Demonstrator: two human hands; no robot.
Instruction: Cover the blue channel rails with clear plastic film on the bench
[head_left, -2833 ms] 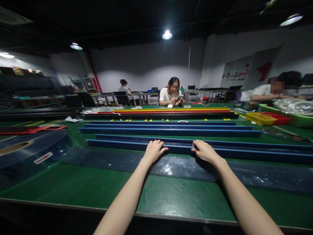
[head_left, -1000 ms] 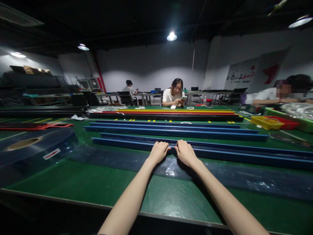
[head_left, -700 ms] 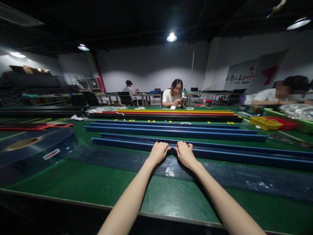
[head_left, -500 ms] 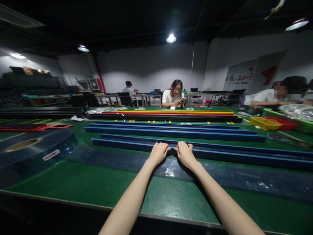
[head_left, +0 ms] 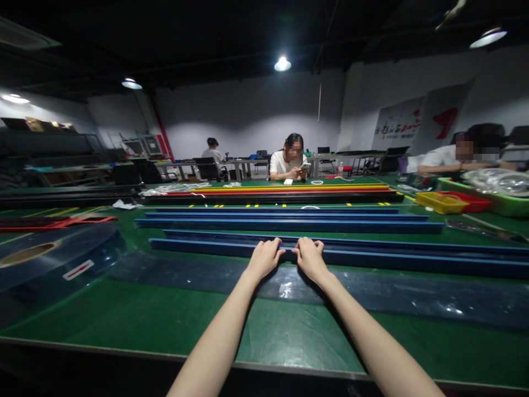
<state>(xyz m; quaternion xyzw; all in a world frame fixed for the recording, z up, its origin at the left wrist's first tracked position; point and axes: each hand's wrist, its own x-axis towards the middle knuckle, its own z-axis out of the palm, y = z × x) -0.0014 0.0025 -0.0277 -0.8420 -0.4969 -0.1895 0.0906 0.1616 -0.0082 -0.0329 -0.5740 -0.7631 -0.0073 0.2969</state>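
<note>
1. Film roll (head_left: 88, 248): left, on green table (head_left: 165, 311).
2. Left hand (head_left: 265, 259): fingers curled over near wall of nearest blue channel (head_left: 392, 262), gripping it; channel lies mid-table, running right.
3. Right hand (head_left: 311, 258): just right, gripping same wall.
4. Yellow tray (head_left: 440, 206): far right.

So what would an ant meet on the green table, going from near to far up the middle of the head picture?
Clear plastic strip, nearest blue rail, next blue rail, black bar, red bar, then yellow bar.
</note>
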